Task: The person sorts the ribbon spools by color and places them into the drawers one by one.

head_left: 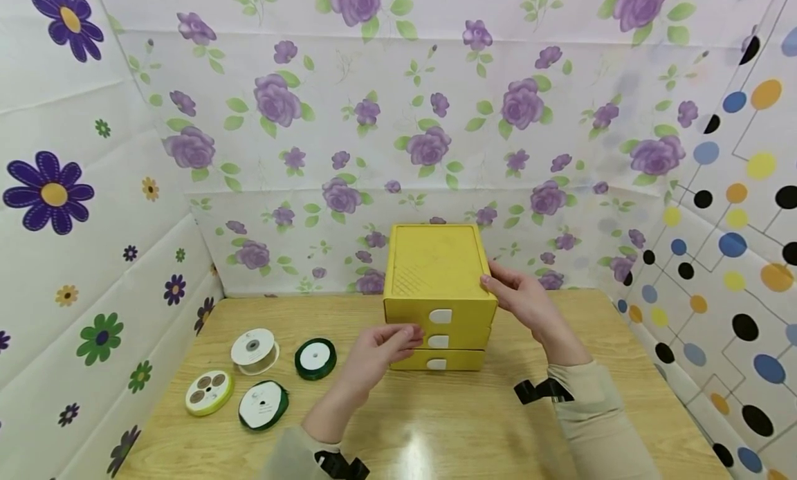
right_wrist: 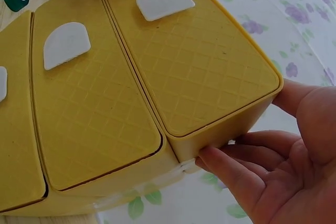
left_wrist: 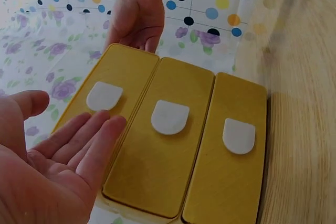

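Observation:
A yellow three-drawer storage box [head_left: 438, 262] stands on the table, its drawers closed and each front bearing a white tab handle [left_wrist: 171, 117]. My left hand [head_left: 380, 359] is in front of it, fingers extended toward the upper drawers, beside the top handle [left_wrist: 105, 96] in the left wrist view. Nothing lies in that palm. At the box's upper right edge my right hand [head_left: 526, 303] holds on, with the thumb on the top edge and fingers [right_wrist: 236, 174] against the side wall.
Left of the box lie several ribbon spools: a white one [head_left: 254, 346], a yellow-edged one [head_left: 209, 393] and dark green ones [head_left: 315, 359]. The wooden table [head_left: 498, 425] meets a flowered cloth backdrop [head_left: 398, 120] behind the box. Patterned cloths also hang at both sides.

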Tool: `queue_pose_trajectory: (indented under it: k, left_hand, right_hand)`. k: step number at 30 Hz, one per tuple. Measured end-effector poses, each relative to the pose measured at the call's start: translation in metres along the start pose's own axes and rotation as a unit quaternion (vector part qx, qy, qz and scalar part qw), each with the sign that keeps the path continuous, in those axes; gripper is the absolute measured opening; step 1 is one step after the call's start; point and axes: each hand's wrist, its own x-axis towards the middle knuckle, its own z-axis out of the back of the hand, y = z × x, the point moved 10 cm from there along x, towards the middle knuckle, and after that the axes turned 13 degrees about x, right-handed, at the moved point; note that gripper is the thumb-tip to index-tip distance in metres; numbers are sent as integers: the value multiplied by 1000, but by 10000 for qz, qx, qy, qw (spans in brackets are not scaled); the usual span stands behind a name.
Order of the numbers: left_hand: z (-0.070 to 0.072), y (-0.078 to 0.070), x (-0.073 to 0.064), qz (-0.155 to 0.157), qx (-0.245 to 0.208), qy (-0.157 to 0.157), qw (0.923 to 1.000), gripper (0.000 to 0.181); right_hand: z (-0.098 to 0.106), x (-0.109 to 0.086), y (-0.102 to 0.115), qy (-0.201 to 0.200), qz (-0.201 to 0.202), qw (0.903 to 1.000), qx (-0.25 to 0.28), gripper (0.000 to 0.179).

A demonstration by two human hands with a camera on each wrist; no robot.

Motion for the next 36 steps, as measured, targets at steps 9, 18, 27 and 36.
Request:
queue_pose_trajectory:
  k: [9,18,27,36]
  left_hand:
    - [-17,2,11,51,-59,123,9999,56]
    - [-23,6,19,244,-88,12,9997,55]
    - [-28,10,25,437,-326,1,9985,54]
    - [-36,14,32,768,-696,-25,9946,62]
  right_hand:
    - [-4,-3,10,-25,110,9981,-602,78]
    - [-4,-4,21,-7,345,9921,-1208,75]
    - [-5,-6,23,266,286,9883,-1475,78]
    - [-7,-5,20,261,215,9922,-1196,77]
